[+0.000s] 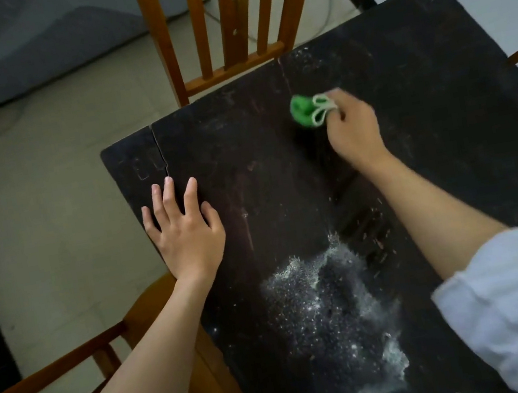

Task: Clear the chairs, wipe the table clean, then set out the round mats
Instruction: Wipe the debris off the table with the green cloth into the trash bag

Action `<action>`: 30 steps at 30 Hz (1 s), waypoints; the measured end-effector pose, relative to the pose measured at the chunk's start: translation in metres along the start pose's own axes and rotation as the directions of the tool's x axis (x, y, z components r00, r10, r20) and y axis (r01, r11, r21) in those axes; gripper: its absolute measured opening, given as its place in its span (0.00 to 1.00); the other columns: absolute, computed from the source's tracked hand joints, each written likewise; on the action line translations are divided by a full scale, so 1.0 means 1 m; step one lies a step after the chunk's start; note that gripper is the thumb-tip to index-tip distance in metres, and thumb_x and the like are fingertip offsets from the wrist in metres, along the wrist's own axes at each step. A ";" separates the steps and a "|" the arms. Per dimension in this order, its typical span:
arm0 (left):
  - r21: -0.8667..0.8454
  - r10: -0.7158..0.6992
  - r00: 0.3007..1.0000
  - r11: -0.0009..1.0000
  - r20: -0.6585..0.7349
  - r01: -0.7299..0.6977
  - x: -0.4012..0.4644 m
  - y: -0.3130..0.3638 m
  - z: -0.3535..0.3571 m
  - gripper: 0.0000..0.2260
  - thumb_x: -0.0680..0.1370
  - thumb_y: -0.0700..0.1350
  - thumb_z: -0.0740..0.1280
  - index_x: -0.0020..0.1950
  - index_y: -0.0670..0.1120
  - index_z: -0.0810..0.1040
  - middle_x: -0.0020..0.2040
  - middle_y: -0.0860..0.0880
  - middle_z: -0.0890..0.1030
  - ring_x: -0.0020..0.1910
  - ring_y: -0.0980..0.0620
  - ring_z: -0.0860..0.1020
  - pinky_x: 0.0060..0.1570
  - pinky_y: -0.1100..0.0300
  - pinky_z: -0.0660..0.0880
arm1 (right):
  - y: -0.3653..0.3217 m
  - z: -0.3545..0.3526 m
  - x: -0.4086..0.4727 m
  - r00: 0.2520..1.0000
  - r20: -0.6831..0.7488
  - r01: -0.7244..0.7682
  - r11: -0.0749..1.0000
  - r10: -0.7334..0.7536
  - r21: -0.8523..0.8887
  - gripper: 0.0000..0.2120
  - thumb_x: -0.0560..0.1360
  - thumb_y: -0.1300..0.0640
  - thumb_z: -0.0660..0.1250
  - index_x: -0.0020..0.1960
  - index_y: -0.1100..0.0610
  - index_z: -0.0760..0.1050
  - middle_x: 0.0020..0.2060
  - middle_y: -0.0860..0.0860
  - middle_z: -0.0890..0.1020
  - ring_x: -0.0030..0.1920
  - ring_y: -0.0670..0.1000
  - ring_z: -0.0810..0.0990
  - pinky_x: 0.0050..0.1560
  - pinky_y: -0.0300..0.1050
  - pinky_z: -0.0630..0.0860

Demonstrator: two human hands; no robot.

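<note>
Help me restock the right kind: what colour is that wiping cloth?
Bright green with a pale whitish edge, bunched in the right hand; the cloth shows in the head view.

Table (pixel 402 76) dark matt scuffed wood w/ white powder; cloth (pixel 303 111) green, soft.

The cloth (pixel 311 110) is partly hidden in the blurred right hand (pixel 351 132); the table (pixel 281 175) runs off-frame.

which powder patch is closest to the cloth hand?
The faint sprinkle at the table's far edge, just beyond the right hand gripping the green cloth. The big white patch lies nearer the person.
</note>
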State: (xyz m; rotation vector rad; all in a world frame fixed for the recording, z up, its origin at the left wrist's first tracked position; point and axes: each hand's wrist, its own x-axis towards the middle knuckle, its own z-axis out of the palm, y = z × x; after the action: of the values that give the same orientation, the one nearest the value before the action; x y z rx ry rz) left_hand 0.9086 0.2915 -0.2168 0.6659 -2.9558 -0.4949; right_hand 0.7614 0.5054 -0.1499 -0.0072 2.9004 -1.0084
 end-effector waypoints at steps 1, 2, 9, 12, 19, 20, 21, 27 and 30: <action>0.000 0.000 1.000 1.000 0.001 0.000 0.000 0.000 0.000 0.20 0.77 0.50 0.55 0.69 0.50 0.69 0.73 0.44 0.64 0.75 0.44 0.56 0.73 0.45 0.48 | 0.004 0.002 0.015 1.000 -0.014 0.000 0.999 -0.001 -0.042 0.19 0.72 0.64 0.53 0.58 0.59 0.76 0.56 0.57 0.80 0.59 0.55 0.76 0.60 0.44 0.69; 0.002 0.001 1.000 1.000 0.002 -0.001 0.001 0.000 0.000 0.20 0.77 0.50 0.55 0.69 0.50 0.69 0.73 0.44 0.64 0.75 0.44 0.56 0.73 0.45 0.48 | 0.009 0.006 0.024 1.000 0.006 0.010 0.996 -0.009 -0.090 0.20 0.72 0.67 0.53 0.59 0.61 0.76 0.58 0.58 0.79 0.61 0.56 0.74 0.62 0.44 0.67; 0.004 -0.003 0.999 1.000 0.034 0.002 0.001 -0.001 0.000 0.21 0.78 0.50 0.53 0.70 0.50 0.67 0.74 0.44 0.62 0.75 0.44 0.55 0.73 0.44 0.47 | 0.006 0.005 -0.126 0.940 0.327 0.155 0.974 -0.094 -0.166 0.22 0.69 0.56 0.50 0.53 0.54 0.79 0.60 0.48 0.79 0.66 0.53 0.71 0.66 0.50 0.67; 0.009 0.002 0.999 1.000 0.036 -0.002 0.000 0.000 -0.001 0.20 0.78 0.50 0.54 0.70 0.50 0.67 0.74 0.44 0.62 0.75 0.43 0.54 0.73 0.43 0.48 | -0.005 -0.017 -0.158 0.918 0.394 0.003 0.994 0.041 -0.111 0.21 0.68 0.54 0.51 0.51 0.49 0.79 0.50 0.48 0.83 0.54 0.54 0.79 0.53 0.51 0.74; -0.005 0.003 0.999 1.000 0.049 -0.003 0.000 0.000 -0.001 0.19 0.79 0.48 0.56 0.70 0.50 0.65 0.75 0.44 0.60 0.76 0.44 0.52 0.73 0.44 0.45 | 0.009 -0.015 -0.033 0.992 0.072 -0.096 0.992 0.102 -0.086 0.16 0.73 0.61 0.53 0.55 0.53 0.76 0.52 0.55 0.81 0.55 0.58 0.76 0.54 0.49 0.70; -0.002 0.005 0.999 1.000 0.052 -0.005 0.000 0.000 0.000 0.19 0.79 0.49 0.56 0.71 0.50 0.65 0.75 0.45 0.60 0.76 0.44 0.52 0.73 0.45 0.45 | 0.014 -0.010 -0.036 0.991 0.090 -0.085 0.988 0.098 -0.130 0.19 0.72 0.60 0.52 0.56 0.54 0.77 0.55 0.54 0.80 0.58 0.58 0.75 0.57 0.48 0.70; -0.001 0.007 0.999 1.000 0.052 -0.007 0.000 0.000 0.000 0.19 0.79 0.49 0.56 0.71 0.50 0.65 0.75 0.45 0.60 0.76 0.44 0.52 0.73 0.45 0.45 | 0.017 -0.005 -0.049 0.990 0.124 -0.045 0.983 0.067 -0.177 0.21 0.70 0.58 0.51 0.57 0.54 0.77 0.57 0.53 0.79 0.60 0.57 0.74 0.59 0.48 0.69; -0.060 -0.015 0.998 0.998 0.058 0.018 0.003 0.004 -0.004 0.20 0.79 0.48 0.58 0.71 0.49 0.64 0.75 0.44 0.59 0.76 0.44 0.50 0.73 0.43 0.43 | 0.010 -0.013 -0.123 0.950 0.289 -0.156 0.980 0.116 0.121 0.12 0.73 0.63 0.56 0.47 0.53 0.76 0.41 0.49 0.80 0.42 0.45 0.76 0.46 0.42 0.72; -0.197 -0.009 0.999 0.980 -0.052 -0.001 0.006 0.028 -0.017 0.24 0.77 0.49 0.60 0.72 0.46 0.62 0.74 0.43 0.60 0.76 0.43 0.52 0.73 0.46 0.43 | 0.003 -0.032 -0.114 0.934 0.275 -0.337 0.821 0.228 0.461 0.16 0.74 0.72 0.55 0.45 0.52 0.73 0.40 0.49 0.77 0.40 0.42 0.75 0.43 0.36 0.72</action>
State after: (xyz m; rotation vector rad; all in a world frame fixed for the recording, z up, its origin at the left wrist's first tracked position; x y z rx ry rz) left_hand 0.8943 0.3077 -0.1912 0.6516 -2.8079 -0.7465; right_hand 0.8729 0.5306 -0.1193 0.3199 2.2781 -1.5548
